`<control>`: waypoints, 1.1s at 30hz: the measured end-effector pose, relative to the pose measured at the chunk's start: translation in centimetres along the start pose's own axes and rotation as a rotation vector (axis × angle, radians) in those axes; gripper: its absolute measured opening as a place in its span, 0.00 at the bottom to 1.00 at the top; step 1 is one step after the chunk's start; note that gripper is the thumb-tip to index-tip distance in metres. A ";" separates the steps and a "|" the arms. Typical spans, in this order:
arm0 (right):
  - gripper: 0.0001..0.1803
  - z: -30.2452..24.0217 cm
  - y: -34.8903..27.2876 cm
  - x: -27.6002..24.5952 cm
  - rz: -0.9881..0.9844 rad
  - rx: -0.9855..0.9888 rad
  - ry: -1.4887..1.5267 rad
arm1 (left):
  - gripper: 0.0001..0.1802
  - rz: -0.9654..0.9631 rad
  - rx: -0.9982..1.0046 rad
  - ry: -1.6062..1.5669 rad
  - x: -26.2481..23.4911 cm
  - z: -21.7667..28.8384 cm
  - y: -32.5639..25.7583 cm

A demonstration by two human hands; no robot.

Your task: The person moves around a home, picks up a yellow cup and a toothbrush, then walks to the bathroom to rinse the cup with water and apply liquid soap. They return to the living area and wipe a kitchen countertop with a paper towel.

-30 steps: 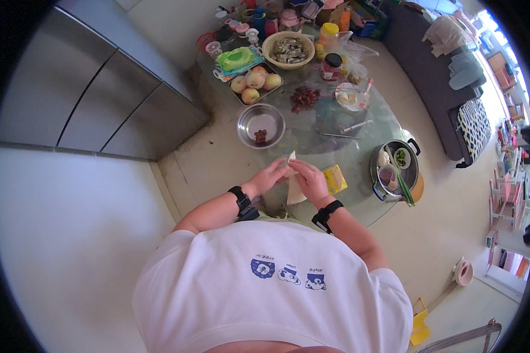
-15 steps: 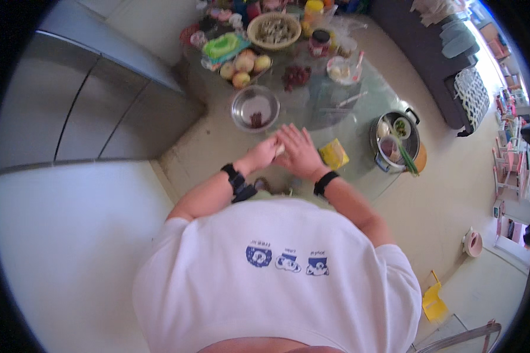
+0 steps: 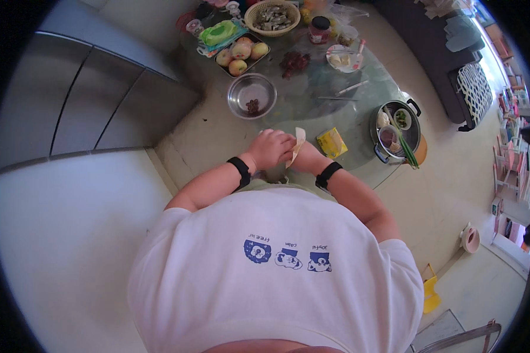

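Both hands meet at the near edge of the glass table (image 3: pixel 359 126), right in front of the chest. Left hand (image 3: pixel 272 148) is curled closed, knuckles up, pressed against a pale thin wrapper (image 3: pixel 296 147) that stands on edge between the two hands. Right hand (image 3: pixel 308 159) is mostly hidden behind the wrapper and the left fist; it seems to cup the wrapper from the far side, but I cannot tell how its fingers sit. Black band on each wrist.

Change since half a second ago: then the hands lay flat over one another and the wrapper did not show; now its edge sticks up between them, much as it did a second ago. I read that as the hands folding or pinching the wrapper, the work at the shaping stage, not set down yet.

Around them: a yellow packet (image 3: pixel 331 142) just beside the right hand on the table. A steel bowl (image 3: pixel 251 95) with a dark bit in it beyond the left hand. Further off a tray of peaches (image 3: pixel 239 53), a basket (image 3: pixel 271 16), a red-lidded jar (image 3: pixel 319 28), a small plate (image 3: pixel 343 57). A pot (image 3: pixel 397 129) with small dishes and green chopsticks sits at the right rim of the table
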State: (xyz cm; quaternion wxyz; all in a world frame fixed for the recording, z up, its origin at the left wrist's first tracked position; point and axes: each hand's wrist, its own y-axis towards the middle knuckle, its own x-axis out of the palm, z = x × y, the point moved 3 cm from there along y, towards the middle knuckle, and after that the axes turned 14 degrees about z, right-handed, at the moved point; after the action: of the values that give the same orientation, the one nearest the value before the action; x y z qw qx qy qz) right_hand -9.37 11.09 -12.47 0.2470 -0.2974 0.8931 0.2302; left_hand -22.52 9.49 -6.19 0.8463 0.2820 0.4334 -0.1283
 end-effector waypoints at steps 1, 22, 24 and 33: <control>0.08 0.1 -0.1 0.0 -0.009 0.029 0.003 | 0.14 -0.045 0.000 0.025 0.3 -0.1 -0.1; 0.24 1.4 0.7 -5.1 0.212 0.678 0.808 | 0.12 0.223 -0.117 -0.094 -1.0 -2.2 0.4; 0.25 1.0 1.1 -3.7 0.117 0.642 0.877 | 0.14 0.236 -0.095 -0.128 -0.3 -1.5 1.4; 0.11 1.9 -1.3 -2.6 0.302 0.593 -0.110 | 0.12 0.125 -0.060 0.036 -1.8 -2.6 -1.1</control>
State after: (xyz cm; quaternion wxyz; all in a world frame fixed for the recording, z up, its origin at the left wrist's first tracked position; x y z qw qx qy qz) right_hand -6.07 12.31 -12.79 0.3336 -0.0639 0.9405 0.0100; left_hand -25.78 10.07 -6.35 0.8526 0.2854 0.4340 -0.0571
